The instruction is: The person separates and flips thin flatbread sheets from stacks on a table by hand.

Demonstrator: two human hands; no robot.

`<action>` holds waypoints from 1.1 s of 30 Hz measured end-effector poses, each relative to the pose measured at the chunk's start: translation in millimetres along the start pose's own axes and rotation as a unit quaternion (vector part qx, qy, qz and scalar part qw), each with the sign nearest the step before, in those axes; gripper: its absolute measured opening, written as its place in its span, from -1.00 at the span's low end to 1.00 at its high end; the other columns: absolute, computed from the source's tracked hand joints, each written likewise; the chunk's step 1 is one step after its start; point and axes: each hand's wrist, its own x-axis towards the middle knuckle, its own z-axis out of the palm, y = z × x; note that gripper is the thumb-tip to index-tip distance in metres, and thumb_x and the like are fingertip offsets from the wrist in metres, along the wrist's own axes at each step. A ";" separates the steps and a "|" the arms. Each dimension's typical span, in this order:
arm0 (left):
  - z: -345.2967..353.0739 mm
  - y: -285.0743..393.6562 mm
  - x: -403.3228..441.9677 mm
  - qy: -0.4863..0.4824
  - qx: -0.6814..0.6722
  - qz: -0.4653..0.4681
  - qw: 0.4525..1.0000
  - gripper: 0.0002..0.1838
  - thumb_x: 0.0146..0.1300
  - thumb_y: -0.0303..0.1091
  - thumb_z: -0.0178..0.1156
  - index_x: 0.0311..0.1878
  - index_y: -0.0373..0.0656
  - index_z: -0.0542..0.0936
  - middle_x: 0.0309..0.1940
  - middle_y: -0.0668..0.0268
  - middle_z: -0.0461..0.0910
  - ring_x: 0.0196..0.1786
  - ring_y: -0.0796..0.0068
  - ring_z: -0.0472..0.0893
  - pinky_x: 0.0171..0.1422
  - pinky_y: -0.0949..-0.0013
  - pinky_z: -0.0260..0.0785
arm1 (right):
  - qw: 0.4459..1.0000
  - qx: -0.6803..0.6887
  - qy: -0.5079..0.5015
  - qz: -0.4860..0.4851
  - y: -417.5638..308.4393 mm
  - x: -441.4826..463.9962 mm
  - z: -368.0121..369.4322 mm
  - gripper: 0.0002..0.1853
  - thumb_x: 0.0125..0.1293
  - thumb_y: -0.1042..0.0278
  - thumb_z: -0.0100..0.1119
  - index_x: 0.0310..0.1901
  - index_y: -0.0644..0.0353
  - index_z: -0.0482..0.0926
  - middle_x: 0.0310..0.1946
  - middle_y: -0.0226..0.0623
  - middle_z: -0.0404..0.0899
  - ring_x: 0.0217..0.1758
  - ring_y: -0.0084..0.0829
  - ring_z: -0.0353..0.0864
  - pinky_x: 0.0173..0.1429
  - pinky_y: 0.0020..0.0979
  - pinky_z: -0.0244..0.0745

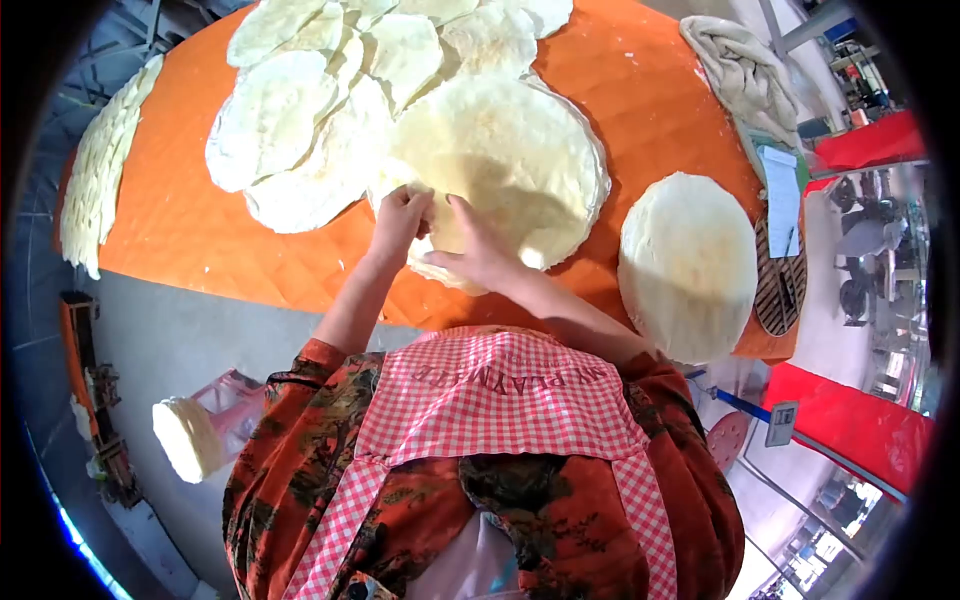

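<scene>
Head view: two bare hands are seen at the near edge of one large pile (510, 130) of pale, flat rounds, placed at the upper middle of the frame on one orange table (650, 90). The left hand (403, 222) is set at the pile's lower left, its fingers curled in; whether the edge of a round is pinched between them cannot be told. The right hand (478, 250) is held just beside it, over the pile's lower edge, with thumb and fingers spread apart and nothing seen gripped between them. The layers in the pile cannot be counted.

At the upper left, at least seven loose rounds (275, 115) are laid overlapping, some of them touching the pile; an exact count is prevented by the overlap. At the right, well apart from the hands, one second pile (688, 260) is placed near the table's edge. Beside it, one slatted rack (780, 285) and one paper (780, 190) are seen, and one cloth (740, 75) is left crumpled at the upper right. At the far left, one row (105, 170) of overlapping pale pieces is laid along the table. Lower left, one stack (187, 440) is seen against one pink stand (232, 405). One checked apron (500, 395) is worn.
</scene>
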 end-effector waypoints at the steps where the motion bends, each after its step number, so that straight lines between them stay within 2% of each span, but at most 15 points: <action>1: 3.2 5.0 -3.5 -0.040 -0.075 -0.010 0.996 -0.77 0.32 -0.23 0.12 -0.35 -0.19 0.52 -0.53 0.36 0.53 -0.54 0.58 0.50 -0.44 0.47 0.35 | 1.000 -0.002 -0.003 0.022 -10.5 10.0 7.0 -0.35 0.15 0.28 0.36 0.23 0.23 0.28 0.09 -0.10 0.50 0.11 -0.18 0.54 0.06 -0.22 0.49; 2: 4.5 4.8 -4.1 -0.063 -0.113 -0.018 0.991 -0.74 0.33 -0.19 0.12 -0.28 -0.22 0.56 -0.47 0.36 0.55 -0.42 0.56 0.54 -0.31 0.46 0.41 | 0.999 -0.005 -0.009 0.044 -17.3 18.2 12.7 -0.36 0.16 0.32 0.34 0.24 0.22 0.27 0.07 -0.10 0.51 0.09 -0.19 0.56 0.03 -0.23 0.50; 4: 3.4 -13.4 -1.1 -0.012 -0.049 0.060 0.997 -0.70 0.33 -0.18 0.13 -0.16 -0.28 0.59 -0.37 0.32 0.58 -0.23 0.48 0.57 -0.13 0.43 0.44 | 0.987 -0.026 -0.001 0.162 10.0 34.2 26.8 -0.74 0.16 0.47 0.17 -0.09 0.27 0.47 -0.31 -0.10 0.59 -0.23 -0.28 0.63 -0.19 -0.26 0.51; 5: -5.2 -43.6 8.2 0.040 0.103 0.147 0.983 -0.66 0.33 -0.17 0.13 -0.07 -0.30 0.59 -0.24 0.21 0.60 -0.10 0.32 0.58 -0.01 0.36 0.44 | 0.977 -0.028 -0.006 0.212 26.0 47.4 18.4 -0.91 0.16 0.50 0.09 -0.30 0.27 0.54 -0.49 -0.10 0.58 -0.36 -0.27 0.64 -0.27 -0.25 0.50; 7: -16.3 -78.8 7.2 0.035 0.186 0.228 0.955 -0.73 0.18 -0.32 0.23 -0.10 -0.27 0.58 -0.08 0.08 0.54 -0.03 0.12 0.54 0.04 0.25 0.43 | 0.980 0.069 0.029 0.184 81.2 90.5 -32.9 -0.88 0.17 0.46 0.01 -0.35 0.15 0.57 -0.53 -0.39 0.54 -0.47 -0.49 0.52 -0.40 -0.38 0.42; 9: -23.1 -85.0 -9.8 0.061 0.260 0.302 0.915 -0.68 0.03 -0.45 0.27 -0.09 -0.26 0.55 -0.03 0.05 0.49 0.03 0.02 0.47 0.06 0.18 0.43 | 0.972 -0.040 -0.004 0.231 11.6 131.5 -126.6 -0.87 0.18 0.44 -0.02 -0.37 0.15 0.55 -0.49 -0.40 0.58 -0.48 -0.57 0.55 -0.41 -0.48 0.44; 12: -32.9 -87.9 -11.7 0.159 0.204 0.272 0.927 -0.64 0.05 -0.47 0.26 -0.04 -0.25 0.53 -0.04 0.04 0.48 0.06 0.01 0.45 0.06 0.19 0.43 | 0.992 -0.026 0.042 0.115 -73.6 160.9 -175.1 -0.75 0.31 0.44 -0.08 -0.17 0.25 0.63 -0.52 -0.21 0.64 -0.52 -0.46 0.56 -0.42 -0.38 0.46; 15: -49.4 -98.6 0.1 0.145 0.117 0.180 0.966 -0.64 0.09 -0.47 0.26 -0.01 -0.29 0.49 -0.12 0.10 0.51 -0.11 0.22 0.54 -0.03 0.28 0.45 | 0.967 -0.250 -0.015 0.046 -137.3 140.6 -146.2 -0.72 0.32 0.48 -0.07 -0.05 0.19 0.63 -0.43 -0.09 0.65 -0.40 -0.29 0.64 -0.29 -0.31 0.52; 18: -57.7 -94.8 -0.1 0.128 0.070 0.137 0.980 -0.61 0.11 -0.47 0.26 0.02 -0.32 0.47 -0.19 0.18 0.53 -0.25 0.38 0.58 -0.12 0.35 0.47 | 0.944 -0.320 -0.058 -0.049 -83.0 101.3 -62.8 -0.65 0.23 0.57 -0.04 0.03 0.13 0.58 -0.17 -0.01 0.63 -0.14 -0.12 0.64 -0.02 -0.17 0.52; 19: -59.2 -93.8 -0.9 0.126 0.057 0.133 0.981 -0.61 0.11 -0.47 0.26 0.03 -0.32 0.47 -0.18 0.18 0.53 -0.24 0.38 0.58 -0.12 0.36 0.47 | 0.939 -0.312 -0.123 0.068 -82.4 89.4 -31.7 -0.64 0.36 0.52 -0.11 0.11 0.09 0.57 0.01 0.01 0.58 0.03 -0.18 0.61 0.13 -0.28 0.47; 22: -63.0 -97.2 -8.6 0.088 -0.005 0.083 0.993 -0.62 0.17 -0.50 0.22 0.06 -0.35 0.44 -0.13 0.18 0.53 -0.20 0.43 0.59 -0.09 0.40 0.48 | 0.904 -0.313 -0.252 0.143 -29.6 47.8 39.5 -0.52 0.25 0.72 -0.08 0.24 0.35 0.35 0.01 0.12 0.53 0.14 -0.03 0.52 0.34 -0.10 0.35; 24: -64.1 -90.9 -17.3 0.097 -0.011 0.105 0.990 -0.63 0.18 -0.53 0.20 0.07 -0.36 0.43 -0.11 0.17 0.53 -0.18 0.44 0.60 -0.09 0.42 0.48 | 0.915 -0.384 -0.125 0.006 -3.1 9.5 57.4 -0.47 0.18 0.69 0.00 0.24 0.30 0.35 0.12 0.08 0.45 0.24 -0.08 0.43 0.33 -0.08 0.34; 27: -64.3 -77.3 -36.8 0.107 0.035 0.212 0.971 -0.62 0.18 -0.58 0.17 0.07 -0.41 0.39 -0.11 0.12 0.53 -0.17 0.42 0.61 -0.15 0.43 0.51 | 0.926 -0.374 -0.058 0.012 -8.9 -6.0 39.0 -0.50 0.13 0.64 0.08 0.18 0.30 0.40 0.20 0.01 0.39 0.28 -0.09 0.36 0.30 -0.13 0.36; 30: -54.8 -75.4 -46.7 -0.046 -0.217 -0.056 0.974 -0.62 0.21 -0.57 0.17 0.08 -0.47 0.35 -0.11 0.08 0.52 -0.15 0.38 0.61 -0.15 0.40 0.54 | 0.937 -0.335 -0.029 -0.090 24.7 -15.3 14.9 -0.65 0.10 0.55 0.15 -0.01 0.25 0.51 0.00 -0.06 0.50 0.07 -0.06 0.46 0.13 -0.15 0.40; 33: -49.8 -77.6 -47.9 -0.077 -0.246 -0.126 0.958 -0.59 0.30 -0.49 0.09 0.15 -0.50 0.29 -0.10 0.04 0.50 -0.11 0.30 0.60 -0.09 0.36 0.56 | 0.961 -0.272 -0.007 -0.055 4.8 -3.8 -2.8 -0.82 0.11 0.51 0.14 -0.21 0.30 0.56 -0.17 -0.16 0.58 -0.02 -0.12 0.50 0.10 -0.19 0.41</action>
